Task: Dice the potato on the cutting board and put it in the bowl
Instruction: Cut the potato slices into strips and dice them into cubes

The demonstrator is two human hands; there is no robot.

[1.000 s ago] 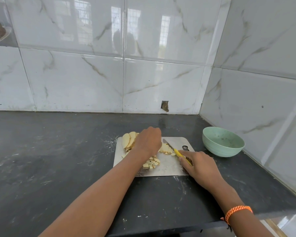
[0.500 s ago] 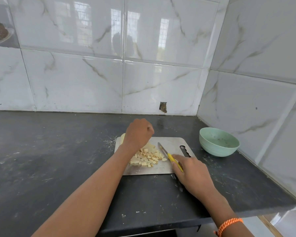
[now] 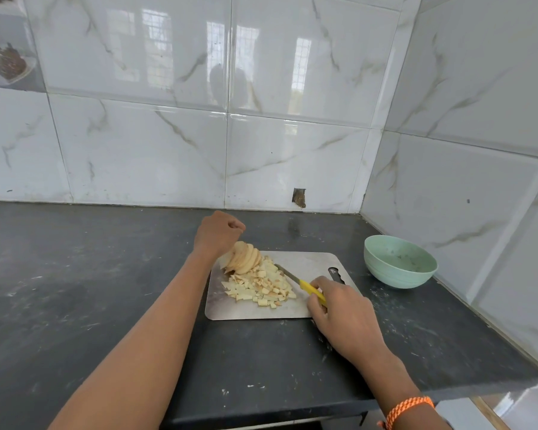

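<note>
— What's the setting?

— A dark bench (image 3: 75, 290) tucked into a corner of white marbled wall tiles (image 3: 137, 156), with a small broken hole in the tile (image 3: 299, 197) just above the bench's back edge.

— And the hands?

— The right hand (image 3: 345, 318) is clenched round the yellow handle of a knife (image 3: 305, 285); its long axis slants from the hand up and to the left, the blade tip pointing into the potato pile. The left hand (image 3: 218, 232) is curled into a fist over the far left corner of the cutting board (image 3: 308, 265); whether it holds anything I cannot tell. An orange braided band (image 3: 407, 409) sits on the right wrist.

— Where is the potato?

— On the left half of the board: a fan of slices (image 3: 244, 259) leaning on edge just under the left fist, and the diced pieces (image 3: 258, 288) heaped in front of them, touching the blade.

— Anything in the way of the bowl?

— The green bowl (image 3: 399, 263) stands on the bench to the right of the board, near the side wall, apart from it. Between pile and bowl lie the bare right part of the board and its handle slot.

— What differs from half a second ago?

— The left fist has lifted off the slices toward the far edge, uncovering them; the knife hand is much where it was.
</note>
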